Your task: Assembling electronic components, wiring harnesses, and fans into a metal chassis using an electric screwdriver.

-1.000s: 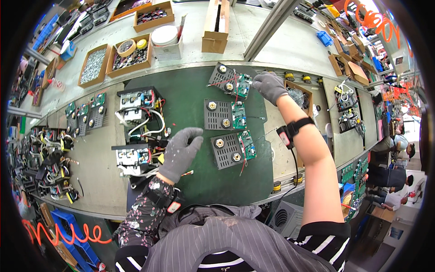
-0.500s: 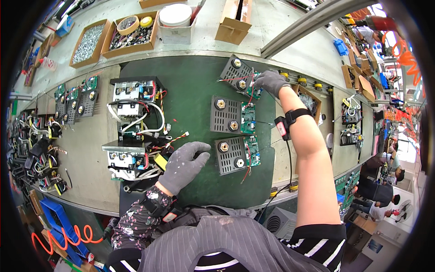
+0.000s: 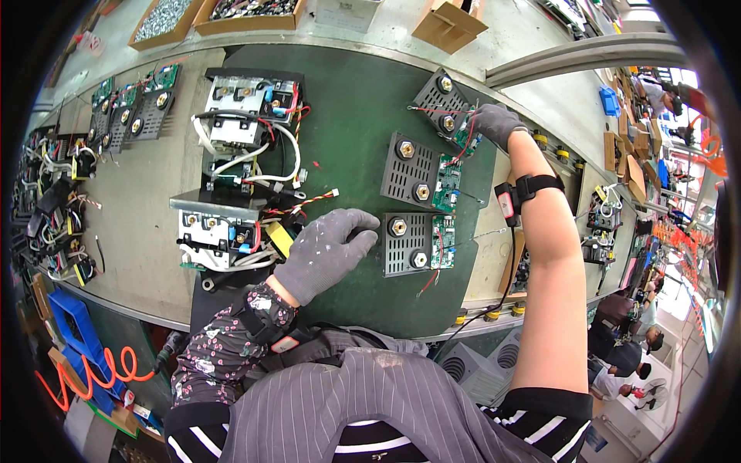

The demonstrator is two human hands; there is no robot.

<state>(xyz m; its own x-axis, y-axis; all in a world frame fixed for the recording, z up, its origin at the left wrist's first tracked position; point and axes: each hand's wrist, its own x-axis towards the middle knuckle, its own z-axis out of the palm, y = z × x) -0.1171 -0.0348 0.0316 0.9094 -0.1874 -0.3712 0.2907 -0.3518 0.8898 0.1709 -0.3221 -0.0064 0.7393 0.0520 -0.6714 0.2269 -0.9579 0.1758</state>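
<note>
My left hand (image 3: 328, 253), in a grey speckled glove, rests flat on the green mat (image 3: 351, 108), fingers loosely curled, just left of the nearest black heat-sink module (image 3: 417, 245). It holds nothing. My right hand (image 3: 495, 123), also gloved, reaches to the far right and grips the edge of the farthest heat-sink module (image 3: 444, 112) at its green circuit board. A third, similar module (image 3: 419, 180) lies between those two. A black strap with a small device (image 3: 515, 194) wraps my right forearm.
Two open power units with white, red and black wiring (image 3: 245, 135) (image 3: 220, 231) sit left of my left hand. Several circuit boards (image 3: 127, 112) line the grey bench at far left. Cardboard boxes of parts (image 3: 166, 17) stand at the back. A metal rail (image 3: 571, 58) crosses upper right.
The view has swung so the bench appears lower and closer. My left hand has slid right to the nearest module. My right hand stays on the far module.
</note>
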